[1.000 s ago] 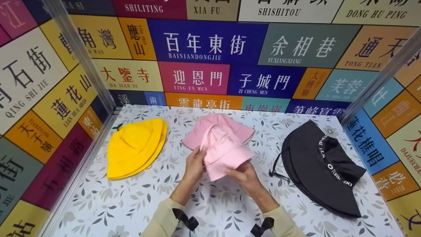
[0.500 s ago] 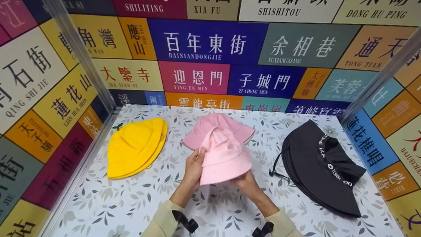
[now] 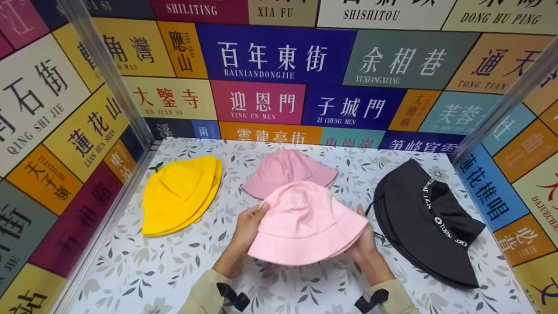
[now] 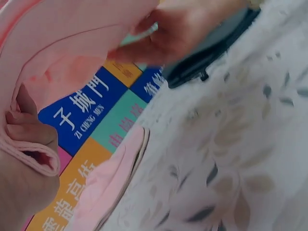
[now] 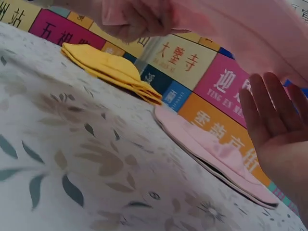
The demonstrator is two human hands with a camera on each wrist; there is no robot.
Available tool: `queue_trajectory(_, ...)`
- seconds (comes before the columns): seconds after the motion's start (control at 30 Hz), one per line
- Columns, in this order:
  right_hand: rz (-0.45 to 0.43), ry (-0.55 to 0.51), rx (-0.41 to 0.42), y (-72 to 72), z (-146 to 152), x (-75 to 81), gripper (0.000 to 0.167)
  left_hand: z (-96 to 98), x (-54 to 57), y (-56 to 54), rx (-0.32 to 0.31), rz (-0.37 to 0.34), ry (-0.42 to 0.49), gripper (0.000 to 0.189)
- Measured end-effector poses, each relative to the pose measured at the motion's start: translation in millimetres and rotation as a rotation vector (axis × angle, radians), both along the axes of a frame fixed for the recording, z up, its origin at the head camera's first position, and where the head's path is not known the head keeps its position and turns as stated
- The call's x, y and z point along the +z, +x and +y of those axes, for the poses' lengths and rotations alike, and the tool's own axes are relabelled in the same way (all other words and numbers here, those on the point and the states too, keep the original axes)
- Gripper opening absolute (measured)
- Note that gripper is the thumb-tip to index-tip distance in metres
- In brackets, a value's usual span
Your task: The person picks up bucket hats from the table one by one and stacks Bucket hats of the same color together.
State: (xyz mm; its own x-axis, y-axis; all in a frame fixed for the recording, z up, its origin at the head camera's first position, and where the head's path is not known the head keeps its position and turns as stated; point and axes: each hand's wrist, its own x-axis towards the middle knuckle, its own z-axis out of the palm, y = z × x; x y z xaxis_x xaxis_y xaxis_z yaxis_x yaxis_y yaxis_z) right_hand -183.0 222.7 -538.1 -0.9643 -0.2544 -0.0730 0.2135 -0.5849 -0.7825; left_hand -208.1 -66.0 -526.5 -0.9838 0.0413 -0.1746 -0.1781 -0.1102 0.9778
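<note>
A light pink bucket hat [image 3: 305,226] is held up above the table, crown up and brim spread towards me. My left hand [image 3: 245,229] grips its left side, thumb on the outside; the left wrist view shows the fingers [image 4: 31,127] curled round the folded brim. At the opposite side is my right hand [image 3: 367,250], partly hidden behind the brim. Its fingers [image 5: 272,103] are straight in the right wrist view, fingertips right at the cloth. A darker pink bucket hat [image 3: 283,168] lies on the table just behind, partly covered by the lighter one.
On the left lies a yellow bucket hat [image 3: 181,196] with a small green sprout on top. A black wide-brimmed hat [image 3: 409,226] with a cord lies at the right, close to my right hand. Sign-patterned walls [image 3: 279,52] enclose the leaf-print table [image 3: 144,270].
The light pink hat has opened out from a narrow, bunched shape and come lower and nearer. My right hand has moved right and its fingers have straightened; my left hand has shifted slightly left.
</note>
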Motion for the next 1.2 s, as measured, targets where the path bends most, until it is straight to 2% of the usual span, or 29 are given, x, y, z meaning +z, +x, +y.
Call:
queue_trajectory(0.07, -0.011, 0.033, 0.038, -0.2, 8, 4.1, 0.058, -2.5, -2.3, -0.6, -0.006, 0.013, -0.029, 0.031)
queue_trajectory(0.1, -0.010, 0.045, 0.059, -0.1, 13, 5.0, 0.059, -3.2, -3.3, -0.8, -0.008, 0.021, -0.045, 0.030)
queue_trajectory(0.2, 0.036, 0.092, 0.120, 0.1, 25, 5.0, 0.053, -4.5, -6.8, -1.5, -0.003, 0.053, -0.094, 0.031)
queue_trajectory(0.33, 0.151, 0.167, 0.230, -5.2, 34, -0.1, 0.043, -5.3, -15.0, -3.9, 0.028, 0.072, -0.139, 0.033)
queue_trajectory(0.43, 0.178, 0.285, 0.265, -9.8, 36, -6.3, 0.038, -6.6, -20.4, -5.8, 0.031, 0.078, -0.168, 0.037)
queue_trajectory(0.53, 0.159, 0.456, 0.239, -11.9, 34, -12.6, 0.036, -8.2, -23.4, -8.1, 0.011, 0.076, -0.181, 0.037)
queue_trajectory(0.6, 0.143, 0.566, 0.205, -12.5, 33, -16.5, 0.042, -9.4, -25.1, -9.9, -0.001, 0.060, -0.172, 0.036)
queue_trajectory(0.7, 0.115, 0.667, 0.153, -12.4, 30, -20.4, 0.046, -10.7, -28.8, -12.1, 0.003, 0.045, -0.161, 0.034)
queue_trajectory(0.83, 0.083, 0.732, 0.114, -9.3, 31, -22.3, 0.043, -10.9, -34.9, -13.8, 0.007, 0.036, -0.154, 0.034)
queue_trajectory(0.93, 0.081, 0.775, 0.101, -5.3, 34, -21.8, 0.042, -10.8, -39.4, -12.6, -0.025, 0.010, -0.167, 0.033)
queue_trajectory(1.07, 0.086, 0.811, 0.094, 0.1, 41, -23.1, 0.040, -11.2, -46.2, -8.4, -0.072, -0.015, -0.250, 0.032)
queue_trajectory(1.2, 0.071, 0.810, 0.096, 5.2, 46, -28.5, 0.042, -10.4, -54.8, -4.8, -0.073, 0.020, -0.300, 0.031)
